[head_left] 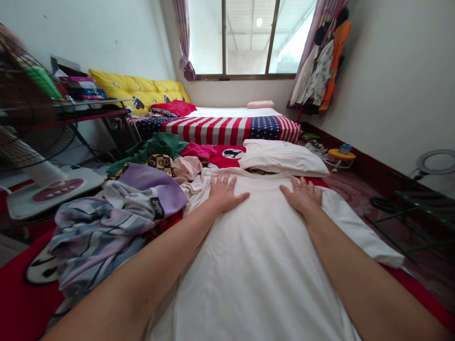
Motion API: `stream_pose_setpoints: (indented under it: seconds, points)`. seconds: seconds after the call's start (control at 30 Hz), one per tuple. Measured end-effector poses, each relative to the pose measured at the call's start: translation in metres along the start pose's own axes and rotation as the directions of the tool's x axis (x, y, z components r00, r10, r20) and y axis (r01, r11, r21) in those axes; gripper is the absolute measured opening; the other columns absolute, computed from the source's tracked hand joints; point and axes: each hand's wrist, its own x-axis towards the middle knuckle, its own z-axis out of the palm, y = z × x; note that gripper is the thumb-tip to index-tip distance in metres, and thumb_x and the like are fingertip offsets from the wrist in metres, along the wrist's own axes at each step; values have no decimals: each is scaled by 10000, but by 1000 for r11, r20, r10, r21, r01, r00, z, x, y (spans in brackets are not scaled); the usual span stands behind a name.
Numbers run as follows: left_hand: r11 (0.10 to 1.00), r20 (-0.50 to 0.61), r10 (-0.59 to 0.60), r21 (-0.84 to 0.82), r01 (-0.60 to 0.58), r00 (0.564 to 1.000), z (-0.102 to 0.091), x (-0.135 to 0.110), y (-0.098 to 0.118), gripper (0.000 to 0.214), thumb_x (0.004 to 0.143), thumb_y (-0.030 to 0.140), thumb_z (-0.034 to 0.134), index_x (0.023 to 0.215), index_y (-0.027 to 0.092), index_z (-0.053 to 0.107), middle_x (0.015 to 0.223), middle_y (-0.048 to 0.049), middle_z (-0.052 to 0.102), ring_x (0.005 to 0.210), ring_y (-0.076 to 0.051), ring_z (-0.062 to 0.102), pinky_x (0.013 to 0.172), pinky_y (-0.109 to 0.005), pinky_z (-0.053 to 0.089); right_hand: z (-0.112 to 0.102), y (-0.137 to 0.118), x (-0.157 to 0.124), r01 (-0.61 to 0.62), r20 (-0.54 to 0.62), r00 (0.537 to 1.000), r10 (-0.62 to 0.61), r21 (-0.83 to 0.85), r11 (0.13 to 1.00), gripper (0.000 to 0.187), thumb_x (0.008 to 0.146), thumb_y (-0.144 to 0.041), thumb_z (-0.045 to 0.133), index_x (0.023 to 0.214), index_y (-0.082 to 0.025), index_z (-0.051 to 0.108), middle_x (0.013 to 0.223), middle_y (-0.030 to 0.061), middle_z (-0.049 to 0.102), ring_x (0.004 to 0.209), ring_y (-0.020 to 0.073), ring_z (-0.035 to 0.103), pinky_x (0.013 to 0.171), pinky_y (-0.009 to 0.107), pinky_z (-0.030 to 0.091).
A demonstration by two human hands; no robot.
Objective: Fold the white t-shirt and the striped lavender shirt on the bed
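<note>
A white long-sleeved shirt [263,246] lies spread out before me, its neckline at the far end and one sleeve stretched out to the right. My left hand [224,193] rests flat on its left shoulder, fingers spread and thumb pointing inward. On the right shoulder lies my right hand [304,195], also flat with its fingers apart. Neither hand grips the cloth. Just beyond the neckline is a folded white garment [284,157]. To the left, close to my left forearm, sits a heap of clothes with a purple garment [152,184] and a plaid garment [103,237].
A red blanket [21,289] lies under the clothes. At the left stands a fan [53,189] beside a small desk [106,111]. Behind is a bed with a stars-and-stripes cover [213,129]. A yellow stool [341,155] and a dark green rack [423,213] stand at the right.
</note>
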Motion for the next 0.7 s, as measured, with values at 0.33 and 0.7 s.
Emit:
stream_pose_setpoints:
  seconds: [0.33,0.7]
  points:
    - [998,197,-65,39,59,978,-35,-41,34,837,862,645,315,1485,90,252,1569,-177,108,1441,-348,93,1141,-521,110,-22,-6,-26,75,95,993,-70,-48,996,770,899,-619,256,1497,-134,245,1585,132,79,1448,325,41,1121,581,101]
    - [993,-53,114,-32,-116,992,-8,-119,-1,716,869,701,257,1455,299,350,1563,-87,220,1433,-341,147,1151,-464,122,-7,53,-96,306,13,952,-307,-124,944,649,934,-567,251,1485,-227,296,1565,98,219,1434,265,185,1140,431,193]
